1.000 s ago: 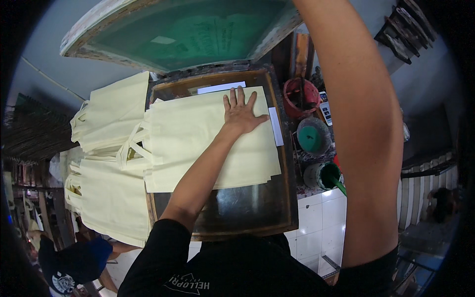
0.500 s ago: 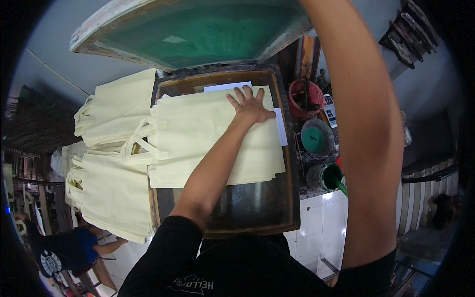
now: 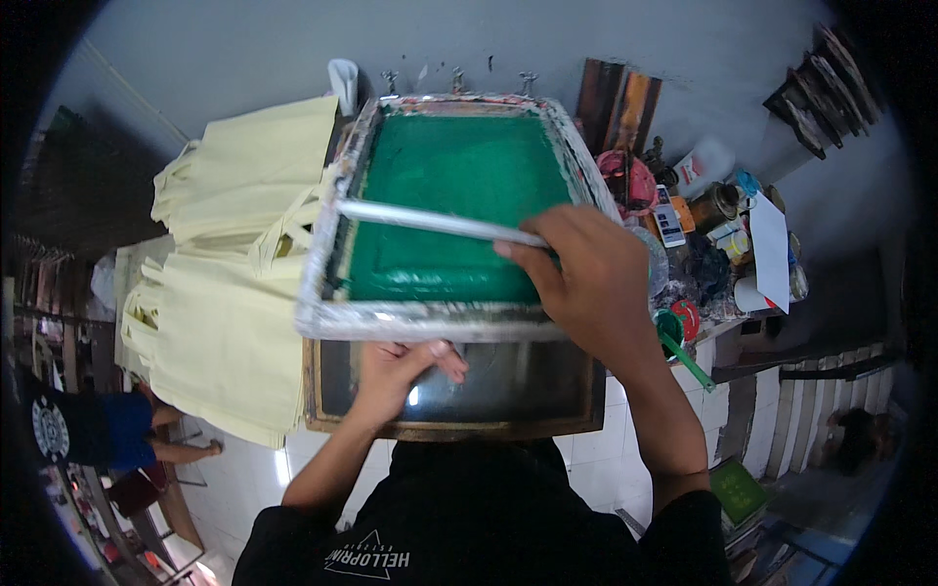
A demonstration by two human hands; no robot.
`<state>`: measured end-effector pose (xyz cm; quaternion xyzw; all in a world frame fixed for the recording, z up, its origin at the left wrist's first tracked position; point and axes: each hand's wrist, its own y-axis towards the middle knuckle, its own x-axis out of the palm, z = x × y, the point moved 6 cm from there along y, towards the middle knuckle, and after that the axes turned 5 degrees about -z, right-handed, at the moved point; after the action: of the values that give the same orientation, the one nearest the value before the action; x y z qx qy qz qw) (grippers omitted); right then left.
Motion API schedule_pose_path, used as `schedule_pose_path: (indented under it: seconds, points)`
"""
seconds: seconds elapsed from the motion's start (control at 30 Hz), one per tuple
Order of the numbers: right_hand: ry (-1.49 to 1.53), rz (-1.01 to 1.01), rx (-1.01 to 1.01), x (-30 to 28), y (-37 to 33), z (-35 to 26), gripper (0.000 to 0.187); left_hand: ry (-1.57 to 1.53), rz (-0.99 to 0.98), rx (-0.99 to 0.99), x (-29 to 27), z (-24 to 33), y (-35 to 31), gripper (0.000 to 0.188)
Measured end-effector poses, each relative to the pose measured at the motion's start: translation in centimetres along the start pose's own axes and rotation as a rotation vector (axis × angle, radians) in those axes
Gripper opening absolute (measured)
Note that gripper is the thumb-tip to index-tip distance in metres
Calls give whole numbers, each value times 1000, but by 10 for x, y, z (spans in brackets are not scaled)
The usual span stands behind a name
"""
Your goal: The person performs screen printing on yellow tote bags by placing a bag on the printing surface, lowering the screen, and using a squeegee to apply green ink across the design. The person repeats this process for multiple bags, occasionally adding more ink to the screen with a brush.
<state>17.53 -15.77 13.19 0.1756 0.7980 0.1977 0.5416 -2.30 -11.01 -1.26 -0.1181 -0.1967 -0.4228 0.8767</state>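
A wooden-rimmed printing screen (image 3: 318, 249) with green ink across its mesh is down over the table in front of me. My right hand (image 3: 596, 278) pinches the right end of a squeegee (image 3: 430, 218), a long pale bar that lies across the screen from its left rim. Ink glistens in a band near the screen's front edge. Just below that front rim is my left hand (image 3: 396, 376), fingers apart and holding nothing; its fingertips are partly hidden by the rim. The cream tote bags under the screen show only their handles (image 3: 283, 234) at its left side.
Two piles of cream tote bags, a far one (image 3: 254, 161) and a near one (image 3: 230, 337), lie to the left. At right stand a pink tub (image 3: 628, 181), a phone (image 3: 669, 217), an ink pot with a green handle (image 3: 694, 361) and several containers. Another person (image 3: 107, 425) is at lower left.
The raised screen has come down over the bags. My left hand has left the bags and drawn back toward me. My right hand, out of view before, now holds the squeegee over the screen.
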Motion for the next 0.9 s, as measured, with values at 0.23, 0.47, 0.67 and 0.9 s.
schedule_pose_path:
  seconds: [0.23, 0.47, 0.67, 0.9]
  points:
    - [54, -335, 47, 80, -66, 8, 29, -11, 197, -319, -32, -103, -41, 24]
    - [-18, -300, -91, 127, -24, 49, 35, 47, 205, -378, -35, -106, -46, 24]
    - [-165, -429, 47, 170, 94, 161, 49, -31, 141, -472, -34, -105, -43, 23]
    - [-134, -529, 177, 183, 168, 199, 62, -333, 15, -618, -25, -83, -51, 34]
